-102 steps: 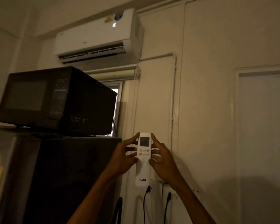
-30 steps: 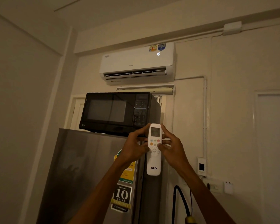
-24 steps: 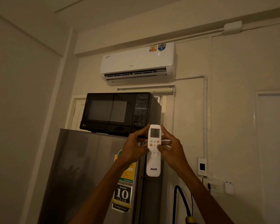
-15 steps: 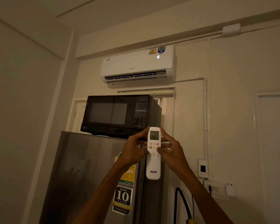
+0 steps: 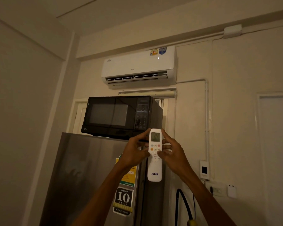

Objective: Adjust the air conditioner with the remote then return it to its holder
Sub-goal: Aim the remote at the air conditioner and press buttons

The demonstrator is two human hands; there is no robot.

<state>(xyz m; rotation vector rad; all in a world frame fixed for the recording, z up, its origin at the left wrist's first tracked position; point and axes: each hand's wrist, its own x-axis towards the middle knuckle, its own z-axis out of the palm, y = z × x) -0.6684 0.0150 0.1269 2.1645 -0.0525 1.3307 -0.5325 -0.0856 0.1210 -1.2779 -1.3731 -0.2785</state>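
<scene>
I am seeing the grey fridge [image 5: 88, 173] on the left with the black microwave [image 5: 119, 116] sitting on top of it, and the white air conditioner [image 5: 137, 66] hanging on the wall above them. My left hand [image 5: 134, 152] is gripping the left side of the white remote [image 5: 155, 157], which is standing upright in front of the fridge, below the microwave. My right hand [image 5: 173, 154] is gripping its right side, with 2 thumbs resting on the buttons.

Item count, located relative to the refrigerator [image 5: 82, 173]: one microwave [image 5: 121, 117] on top; one air conditioner [image 5: 138, 66] above; one remote [image 5: 155, 154] in front (held by two hands: left hand [image 5: 134, 154], right hand [image 5: 174, 156]); three door stickers.
</scene>
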